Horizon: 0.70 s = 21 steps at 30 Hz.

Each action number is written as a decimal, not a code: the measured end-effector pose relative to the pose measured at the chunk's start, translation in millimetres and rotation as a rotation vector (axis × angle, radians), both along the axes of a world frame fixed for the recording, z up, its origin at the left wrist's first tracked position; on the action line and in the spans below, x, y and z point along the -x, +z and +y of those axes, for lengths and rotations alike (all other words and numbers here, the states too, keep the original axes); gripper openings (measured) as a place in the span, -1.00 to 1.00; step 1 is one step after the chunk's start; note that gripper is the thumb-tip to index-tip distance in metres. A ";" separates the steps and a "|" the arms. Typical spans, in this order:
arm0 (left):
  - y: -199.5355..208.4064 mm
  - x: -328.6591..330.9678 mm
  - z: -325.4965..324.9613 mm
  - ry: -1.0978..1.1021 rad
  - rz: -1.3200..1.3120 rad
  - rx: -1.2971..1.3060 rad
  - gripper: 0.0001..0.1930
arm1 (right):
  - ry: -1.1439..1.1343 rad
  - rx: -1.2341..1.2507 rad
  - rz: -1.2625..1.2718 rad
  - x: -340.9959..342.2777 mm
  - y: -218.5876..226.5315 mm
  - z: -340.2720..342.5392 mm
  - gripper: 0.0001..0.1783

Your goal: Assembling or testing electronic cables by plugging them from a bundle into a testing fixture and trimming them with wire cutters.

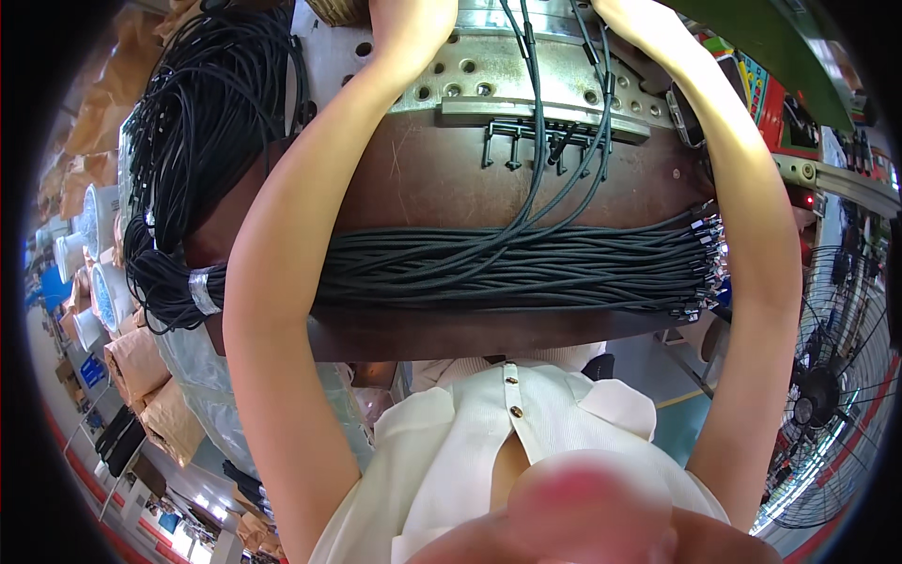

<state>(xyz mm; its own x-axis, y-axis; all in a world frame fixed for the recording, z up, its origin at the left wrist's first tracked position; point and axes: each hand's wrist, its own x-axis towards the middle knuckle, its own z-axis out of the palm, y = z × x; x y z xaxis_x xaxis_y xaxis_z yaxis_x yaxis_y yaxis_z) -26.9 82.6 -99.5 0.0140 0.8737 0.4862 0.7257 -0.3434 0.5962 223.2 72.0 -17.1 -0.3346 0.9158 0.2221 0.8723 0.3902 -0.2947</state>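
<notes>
At the worktable, in the head view, we see both hands stretched to the far edge of the picture: the left hand [414, 21] beside a perforated steel plate [512, 70], the right hand [631, 17] at the other side of it. Their fingers lie beyond the upper edge, so we cannot tell whether either one is clenched, released or grasping a cable. Between them a few loose black cables [539, 141] run down over the plate, pass a metal bar [470, 109] and a row of small black hooks [514, 150], and come to rest across a long bundle [526, 268] of like cables. That bundle lies along the near part of the brown tabletop [423, 179], its metal-tipped ends [709, 254] gathered at the right and a silvery wrap [203, 291] around it at the left. We judge a good share of the work to be done, since so many cables lie side by side; the few across the plate look unfinished (how their far ends stand, we cannot see). A big tangled heap [211, 85] sits at the left, and whether it is finished or waiting, we cannot say.
</notes>
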 end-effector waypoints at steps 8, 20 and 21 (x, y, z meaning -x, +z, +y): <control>19.6 -8.5 -24.8 -0.138 -0.250 0.168 -0.81 | -0.004 -0.088 -0.123 -34.1 -22.7 -11.9 -0.63; 13.0 12.8 -14.6 -0.084 -0.315 0.139 -0.86 | 0.043 -0.081 0.032 -27.0 -30.7 -9.4 -0.67; 13.4 13.4 -14.8 -0.083 -0.322 0.139 -0.87 | 0.042 -0.080 0.043 -26.8 -30.6 -8.8 -0.67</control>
